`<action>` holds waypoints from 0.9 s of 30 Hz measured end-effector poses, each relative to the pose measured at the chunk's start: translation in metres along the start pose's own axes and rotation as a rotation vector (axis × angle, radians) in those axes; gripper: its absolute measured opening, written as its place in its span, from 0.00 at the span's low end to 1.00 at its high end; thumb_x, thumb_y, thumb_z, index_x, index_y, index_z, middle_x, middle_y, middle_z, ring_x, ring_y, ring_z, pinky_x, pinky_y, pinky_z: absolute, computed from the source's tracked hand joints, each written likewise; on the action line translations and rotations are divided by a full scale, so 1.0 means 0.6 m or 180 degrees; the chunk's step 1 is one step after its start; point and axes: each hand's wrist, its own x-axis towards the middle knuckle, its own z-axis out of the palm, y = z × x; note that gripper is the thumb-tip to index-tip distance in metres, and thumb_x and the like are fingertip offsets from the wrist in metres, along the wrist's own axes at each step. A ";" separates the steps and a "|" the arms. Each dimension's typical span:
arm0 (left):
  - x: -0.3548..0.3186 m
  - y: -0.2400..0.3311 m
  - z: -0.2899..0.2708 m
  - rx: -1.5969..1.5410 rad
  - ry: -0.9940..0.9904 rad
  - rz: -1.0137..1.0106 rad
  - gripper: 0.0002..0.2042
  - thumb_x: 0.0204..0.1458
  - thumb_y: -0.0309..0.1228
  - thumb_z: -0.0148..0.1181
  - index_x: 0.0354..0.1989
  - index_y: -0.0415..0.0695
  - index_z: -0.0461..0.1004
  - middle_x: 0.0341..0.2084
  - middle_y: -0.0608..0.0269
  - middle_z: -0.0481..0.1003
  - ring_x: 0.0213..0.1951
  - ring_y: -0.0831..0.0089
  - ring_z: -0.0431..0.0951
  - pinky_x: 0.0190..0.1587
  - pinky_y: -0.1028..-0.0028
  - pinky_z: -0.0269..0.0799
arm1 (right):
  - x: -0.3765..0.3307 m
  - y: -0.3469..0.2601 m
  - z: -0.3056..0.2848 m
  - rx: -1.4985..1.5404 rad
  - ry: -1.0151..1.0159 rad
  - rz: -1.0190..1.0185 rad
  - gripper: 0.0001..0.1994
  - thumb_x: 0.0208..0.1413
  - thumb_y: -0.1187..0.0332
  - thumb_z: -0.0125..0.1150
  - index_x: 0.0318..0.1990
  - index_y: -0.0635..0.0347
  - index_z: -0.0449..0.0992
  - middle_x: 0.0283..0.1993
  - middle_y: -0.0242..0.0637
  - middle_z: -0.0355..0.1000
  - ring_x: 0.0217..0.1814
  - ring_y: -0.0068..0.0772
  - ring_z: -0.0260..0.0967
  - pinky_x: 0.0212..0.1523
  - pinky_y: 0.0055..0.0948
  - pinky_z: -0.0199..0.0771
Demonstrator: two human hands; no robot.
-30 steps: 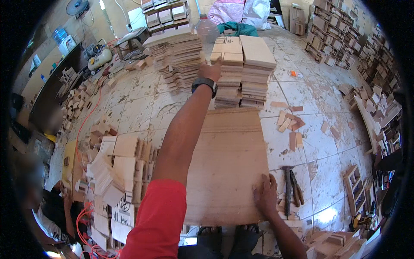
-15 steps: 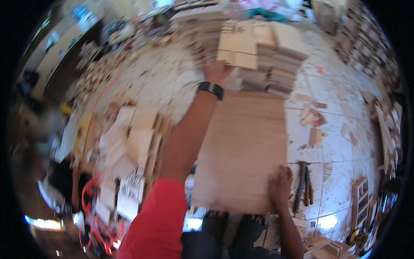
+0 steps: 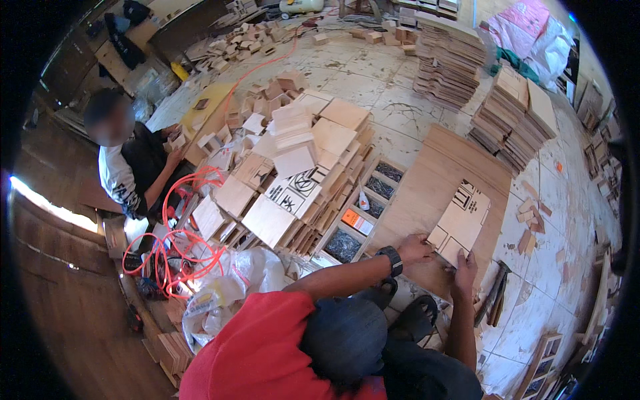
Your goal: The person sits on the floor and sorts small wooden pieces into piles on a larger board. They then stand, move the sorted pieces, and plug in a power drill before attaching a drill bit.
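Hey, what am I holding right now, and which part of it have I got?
A thin, light wooden panel with black markings: the left hand grips its near left corner, and the right hand its near right corner.

Clearance around the printed wooden panel (image 3: 461, 219), by clock face.
Bare plywood sheet (image 3: 448, 160) lies open toward 12; a compartmented tray (image 3: 386, 179) obstructs 9, stacked wooden boards (image 3: 512, 119) 1, a hammer (image 3: 491, 295) 5.

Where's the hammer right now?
In the head view, the hammer lies on the tiled floor, just right of the person's right hand and beside the large wooden board.
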 end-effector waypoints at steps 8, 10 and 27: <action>-0.001 -0.057 -0.038 0.0255 -0.0064 0.0533 0.26 0.49 0.21 0.58 0.58 0.33 0.60 0.32 0.59 0.75 0.29 0.75 0.75 0.30 0.77 0.73 | -0.015 -0.018 -0.002 -0.0089 0.0101 -0.0121 0.18 0.59 0.60 0.54 0.51 0.63 0.67 0.37 0.35 0.72 0.28 0.22 0.69 0.19 0.21 0.72; 0.003 -0.064 -0.043 0.0061 -0.0160 0.0564 0.27 0.49 0.21 0.58 0.59 0.33 0.59 0.32 0.58 0.75 0.29 0.74 0.76 0.31 0.77 0.74 | -0.017 -0.020 0.002 0.0053 0.0071 -0.0017 0.18 0.59 0.60 0.54 0.51 0.63 0.67 0.37 0.35 0.71 0.29 0.22 0.69 0.19 0.22 0.72; 0.028 -0.085 -0.049 -0.0180 -0.0186 0.0541 0.16 0.54 0.25 0.54 0.52 0.37 0.65 0.33 0.60 0.74 0.29 0.75 0.74 0.30 0.76 0.73 | -0.004 0.024 -0.025 -0.0425 0.0016 -0.0398 0.19 0.61 0.63 0.51 0.55 0.66 0.64 0.42 0.41 0.70 0.32 0.28 0.70 0.20 0.23 0.72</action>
